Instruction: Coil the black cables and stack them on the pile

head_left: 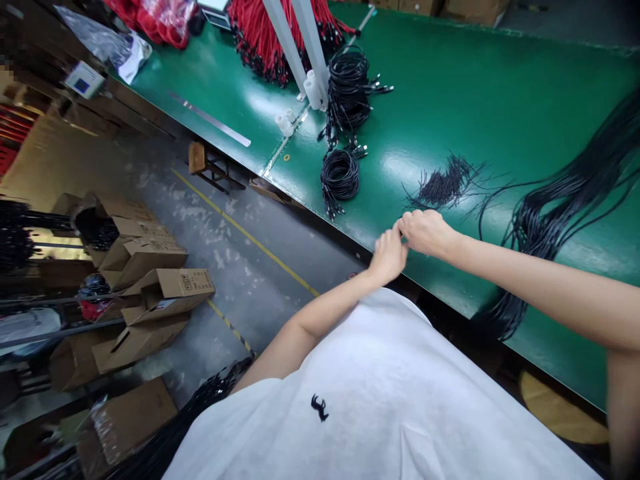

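Observation:
My left hand [389,257] and my right hand [426,232] meet at the front edge of the green table [505,87]. Fingers curled, each hand is closed, and the fingertips touch or nearly touch. Anything pinched between them is hidden or too small to name. Just beyond my right hand lies a loose pile of short black twist ties or wire pieces [445,183]. A coiled bundle of black cables [340,175] with metal plugs rests farther to the left. Behind it sits a bigger stack of coiled black cables [349,87].
Long black cables [565,207] drape across the table's right side and over its edge. Red cables [270,40] are heaped behind white posts [313,50]. A steel ruler [215,121] lies at left. Cardboard boxes [167,293] and a wooden stool [199,159] stand on the floor.

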`<state>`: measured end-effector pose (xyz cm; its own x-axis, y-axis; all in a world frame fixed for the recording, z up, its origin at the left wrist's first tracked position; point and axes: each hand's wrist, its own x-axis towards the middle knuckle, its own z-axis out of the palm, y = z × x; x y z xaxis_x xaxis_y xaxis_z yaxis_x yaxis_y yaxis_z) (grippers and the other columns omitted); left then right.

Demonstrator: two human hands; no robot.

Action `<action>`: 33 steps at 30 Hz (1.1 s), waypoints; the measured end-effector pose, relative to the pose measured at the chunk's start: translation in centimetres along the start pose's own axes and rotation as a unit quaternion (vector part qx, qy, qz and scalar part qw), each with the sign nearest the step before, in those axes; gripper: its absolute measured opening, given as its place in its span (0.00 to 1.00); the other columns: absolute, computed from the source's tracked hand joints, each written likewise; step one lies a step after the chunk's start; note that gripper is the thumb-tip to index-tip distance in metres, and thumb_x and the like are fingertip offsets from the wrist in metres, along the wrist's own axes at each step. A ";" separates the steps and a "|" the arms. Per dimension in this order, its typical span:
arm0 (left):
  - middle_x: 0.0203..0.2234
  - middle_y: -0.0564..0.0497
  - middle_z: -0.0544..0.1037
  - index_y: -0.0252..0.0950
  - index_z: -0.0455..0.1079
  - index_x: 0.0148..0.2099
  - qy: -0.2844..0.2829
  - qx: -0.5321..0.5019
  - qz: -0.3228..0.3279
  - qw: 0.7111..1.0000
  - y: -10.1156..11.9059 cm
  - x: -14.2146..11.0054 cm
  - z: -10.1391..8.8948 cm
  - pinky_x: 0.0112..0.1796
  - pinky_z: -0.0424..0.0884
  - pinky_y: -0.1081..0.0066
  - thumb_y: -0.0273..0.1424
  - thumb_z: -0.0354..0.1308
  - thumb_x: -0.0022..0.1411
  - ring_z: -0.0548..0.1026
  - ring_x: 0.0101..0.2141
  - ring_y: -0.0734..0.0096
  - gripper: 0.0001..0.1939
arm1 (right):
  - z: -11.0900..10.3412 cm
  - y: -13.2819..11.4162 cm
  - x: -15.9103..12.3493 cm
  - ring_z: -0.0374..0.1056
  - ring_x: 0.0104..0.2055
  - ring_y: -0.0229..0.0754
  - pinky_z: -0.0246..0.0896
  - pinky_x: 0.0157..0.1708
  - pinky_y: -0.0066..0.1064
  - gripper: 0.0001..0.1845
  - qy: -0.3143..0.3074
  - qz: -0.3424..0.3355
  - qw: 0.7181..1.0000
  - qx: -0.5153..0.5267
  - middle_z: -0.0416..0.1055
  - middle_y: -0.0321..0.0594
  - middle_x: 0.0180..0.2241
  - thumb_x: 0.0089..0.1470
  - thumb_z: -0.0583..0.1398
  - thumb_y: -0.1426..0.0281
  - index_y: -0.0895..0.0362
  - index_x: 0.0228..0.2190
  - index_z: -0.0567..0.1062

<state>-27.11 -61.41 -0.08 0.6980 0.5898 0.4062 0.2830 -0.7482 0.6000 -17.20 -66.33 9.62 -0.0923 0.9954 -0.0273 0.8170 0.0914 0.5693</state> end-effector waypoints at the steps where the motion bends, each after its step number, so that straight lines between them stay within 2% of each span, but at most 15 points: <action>1: 0.58 0.32 0.71 0.27 0.53 0.69 -0.028 -0.037 0.031 0.998 0.4 -0.7 0.5 0.55 0.68 0.55 0.31 0.46 0.70 0.71 0.57 0.54 0.28 | 0.3 0.5 -0.1 0.65 0.35 0.47 0.40 0.27 0.32 0.14 -0.012 0.006 1.000 -0.004 0.70 0.54 0.34 0.59 0.48 0.77 0.67 0.37 0.74; 3: 0.59 0.39 0.71 0.35 0.52 0.70 -0.091 -0.077 0.123 0.985 0.7 -1.9 0.3 0.55 0.70 0.61 0.31 0.47 0.70 0.72 0.57 0.61 0.28 | 0.9 1.0 -0.7 0.65 0.36 0.48 0.39 0.27 0.33 0.16 -0.019 -0.005 1.000 -0.016 0.70 0.54 0.35 0.60 0.47 0.78 0.66 0.37 0.74; 6: 0.59 0.41 0.72 0.38 0.60 0.66 -0.029 -0.021 0.158 0.987 0.1 -2.1 -1.9 0.59 0.66 0.58 0.32 0.50 0.69 0.70 0.59 0.59 0.24 | 1.3 0.9 -2.1 0.64 0.35 0.48 0.36 0.27 0.35 0.17 0.018 -0.050 0.998 -0.029 0.69 0.53 0.33 0.61 0.46 0.79 0.66 0.37 0.74; 8: 0.57 0.38 0.74 0.34 0.64 0.63 -0.001 0.027 0.101 0.994 -0.5 -1.2 -3.0 0.60 0.63 0.54 0.34 0.56 0.66 0.69 0.60 0.52 0.25 | 1.2 0.4 -2.7 0.63 0.34 0.47 0.36 0.28 0.35 0.16 0.059 -0.086 0.994 -0.022 0.70 0.52 0.34 0.61 0.47 0.79 0.66 0.39 0.74; 10: 0.50 0.38 0.78 0.33 0.68 0.58 -0.064 0.036 0.021 0.997 -0.8 0.0 -3.0 0.57 0.65 0.53 0.34 0.58 0.64 0.73 0.55 0.49 0.22 | 1.1 -0.1 -2.7 0.63 0.34 0.47 0.36 0.28 0.36 0.15 0.074 -0.112 0.991 0.000 0.70 0.52 0.34 0.59 0.48 0.79 0.66 0.38 0.74; 12: 0.42 0.41 0.81 0.35 0.71 0.52 -0.104 -0.008 -0.068 0.992 -0.9 1.0 -1.9 0.53 0.68 0.53 0.33 0.54 0.66 0.77 0.49 0.50 0.14 | 1.2 -0.6 -2.2 0.63 0.34 0.47 0.36 0.29 0.36 0.15 0.056 -0.096 0.993 0.025 0.70 0.52 0.33 0.58 0.49 0.80 0.66 0.37 0.74; 14: 0.42 0.42 0.80 0.35 0.71 0.49 -0.069 -0.126 -0.133 0.981 -0.9 1.4 -0.5 0.53 0.68 0.55 0.30 0.52 0.66 0.77 0.49 0.52 0.11 | 1.5 -1.1 -1.4 0.64 0.35 0.48 0.36 0.28 0.36 0.15 0.029 -0.040 0.997 0.052 0.70 0.53 0.34 0.58 0.48 0.80 0.66 0.37 0.74; 16: 0.45 0.44 0.79 0.35 0.69 0.49 -0.025 -0.310 -0.166 0.936 -1.0 1.3 0.7 0.54 0.67 0.59 0.25 0.52 0.64 0.75 0.51 0.58 0.12 | 1.9 -1.7 -0.8 0.65 0.37 0.49 0.37 0.28 0.35 0.16 0.020 0.035 0.995 0.087 0.70 0.55 0.35 0.60 0.47 0.78 0.67 0.39 0.73; 20: 0.44 0.47 0.79 0.34 0.70 0.49 -0.028 -0.593 -0.205 0.778 -1.8 0.5 1.4 0.57 0.65 0.62 0.23 0.49 0.62 0.76 0.51 0.64 0.14 | 2.6 -3.6 -0.3 0.67 0.37 0.47 0.40 0.29 0.34 0.16 0.066 0.161 0.966 0.190 0.72 0.54 0.37 0.62 0.47 0.74 0.65 0.38 0.74; 22: 0.43 0.47 0.79 0.34 0.71 0.48 0.008 -0.620 -0.203 0.758 -2.3 0.0 1.5 0.58 0.65 0.61 0.28 0.49 0.66 0.75 0.51 0.63 0.13 | 2.8 -4.6 -0.3 0.66 0.36 0.45 0.42 0.29 0.33 0.16 0.099 0.216 0.933 0.270 0.73 0.51 0.36 0.63 0.47 0.72 0.62 0.36 0.74; 25: 0.46 0.46 0.77 0.35 0.71 0.51 0.075 -0.547 -0.145 0.821 -3.1 -0.8 1.1 0.59 0.63 0.61 0.35 0.51 0.68 0.72 0.53 0.64 0.14 | 3.4 -5.6 -0.3 0.63 0.32 0.40 0.46 0.29 0.31 0.13 0.143 0.280 0.823 0.473 0.72 0.44 0.31 0.60 0.51 0.67 0.58 0.28 0.71; 28: 0.48 0.46 0.74 0.36 0.73 0.49 0.083 -0.434 -0.062 0.895 -3.9 -1.6 -0.1 0.60 0.61 0.62 0.37 0.55 0.66 0.70 0.54 0.63 0.14 | 4.0 -5.9 -0.3 0.48 0.21 0.33 0.42 0.22 0.27 0.14 0.083 0.276 0.561 0.776 0.56 0.33 0.18 0.53 0.59 0.61 0.56 0.22 0.65; 30: 0.48 0.46 0.74 0.37 0.73 0.46 0.060 -0.407 -0.027 0.911 -4.3 -2.1 -1.3 0.60 0.61 0.63 0.40 0.54 0.67 0.70 0.53 0.63 0.14 | 3.9 -6.0 -0.3 0.36 0.18 0.30 0.36 0.18 0.25 0.17 0.007 0.236 0.402 0.884 0.43 0.26 0.16 0.47 0.63 0.58 0.55 0.22 0.64; 31: 0.48 0.46 0.74 0.37 0.73 0.44 0.042 -0.410 -0.016 0.911 -4.5 -2.3 -2.0 0.60 0.61 0.62 0.41 0.53 0.68 0.70 0.53 0.63 0.15 | 3.8 -6.2 -0.3 0.33 0.18 0.29 0.34 0.16 0.25 0.18 -0.021 0.220 0.362 0.906 0.40 0.25 0.16 0.44 0.64 0.57 0.55 0.22 0.64; 33: 0.49 0.45 0.74 0.37 0.70 0.45 0.007 -0.437 -0.002 0.899 -4.8 -2.7 -3.1 0.58 0.63 0.62 0.44 0.52 0.68 0.71 0.52 0.63 0.16 | 3.4 -6.6 -0.1 0.32 0.17 0.27 0.34 0.15 0.24 0.21 -0.047 0.211 0.343 0.914 0.38 0.23 0.16 0.41 0.66 0.56 0.55 0.20 0.62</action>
<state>-32.37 -58.49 -1.89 0.6882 0.6002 0.4076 -0.3442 -0.2245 0.9117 -20.69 -66.88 3.05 0.2028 0.9203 -0.3345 -0.2551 -0.2802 -0.9254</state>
